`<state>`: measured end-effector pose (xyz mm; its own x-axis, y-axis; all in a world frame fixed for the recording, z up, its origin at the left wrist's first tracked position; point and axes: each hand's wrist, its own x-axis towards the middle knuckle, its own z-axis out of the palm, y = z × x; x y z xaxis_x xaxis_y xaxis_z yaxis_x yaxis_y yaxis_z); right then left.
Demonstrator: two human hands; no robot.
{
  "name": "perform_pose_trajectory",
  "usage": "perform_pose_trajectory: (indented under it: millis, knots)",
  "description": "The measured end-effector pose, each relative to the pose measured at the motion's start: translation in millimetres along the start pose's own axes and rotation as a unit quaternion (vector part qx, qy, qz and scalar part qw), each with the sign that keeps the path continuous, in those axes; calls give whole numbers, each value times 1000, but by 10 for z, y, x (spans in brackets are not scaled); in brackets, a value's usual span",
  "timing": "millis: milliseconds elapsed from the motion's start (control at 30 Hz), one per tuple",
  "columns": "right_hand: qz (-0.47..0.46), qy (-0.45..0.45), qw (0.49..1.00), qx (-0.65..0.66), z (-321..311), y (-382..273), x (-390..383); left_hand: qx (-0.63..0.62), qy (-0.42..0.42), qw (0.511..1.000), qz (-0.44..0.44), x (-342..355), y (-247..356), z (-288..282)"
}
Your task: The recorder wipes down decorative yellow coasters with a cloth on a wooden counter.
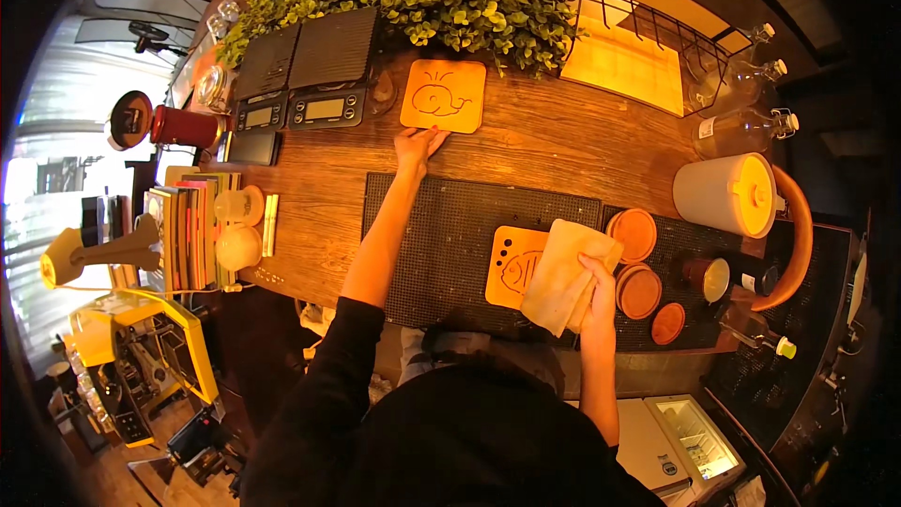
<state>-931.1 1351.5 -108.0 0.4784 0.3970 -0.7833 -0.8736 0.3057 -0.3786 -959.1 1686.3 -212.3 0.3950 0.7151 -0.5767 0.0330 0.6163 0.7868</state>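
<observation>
My left hand (419,148) reaches far across the wooden table. Its fingers pinch the near edge of a square tan coaster (443,94) with a whale line drawing, which lies in front of the scales. Closer to me, my right hand (601,293) grips a folded beige cloth (563,277). The cloth partly covers a second square coaster (508,268), marked with a striped fish drawing and dark dots, on the black rubber mat (441,235). Several round reddish-brown coasters (640,291) lie just right of the cloth, some of them stacked.
Two black scales (324,108) and leafy green plants (469,0) line the far side. At right stand a wire rack (638,47), glass bottles (741,131) and a white lidded bucket (723,192). Books (192,235) and a desk lamp (103,249) are at left.
</observation>
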Motion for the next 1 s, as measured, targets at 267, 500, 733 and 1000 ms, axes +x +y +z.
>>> perform_pose_trajectory:
  millis: [267, 500, 733, 1000]
  knots:
    - [-2, -3, 1000, -4, 19, -47, 104, -42, 1, 999, -34, 71, -19, 6]
    - [5, -5, 1000, -7, -23, -4, 117, -35, 15, 999, -26, -55, -20, -40]
    - [2, -148, 986, 74, -846, -191, 124, 172, -161, 971, -47, -864, -370, -241]
    - [-8, 11, 990, -137, -1107, 66, -134, 304, -272, 910, -77, -1722, -969, -535]
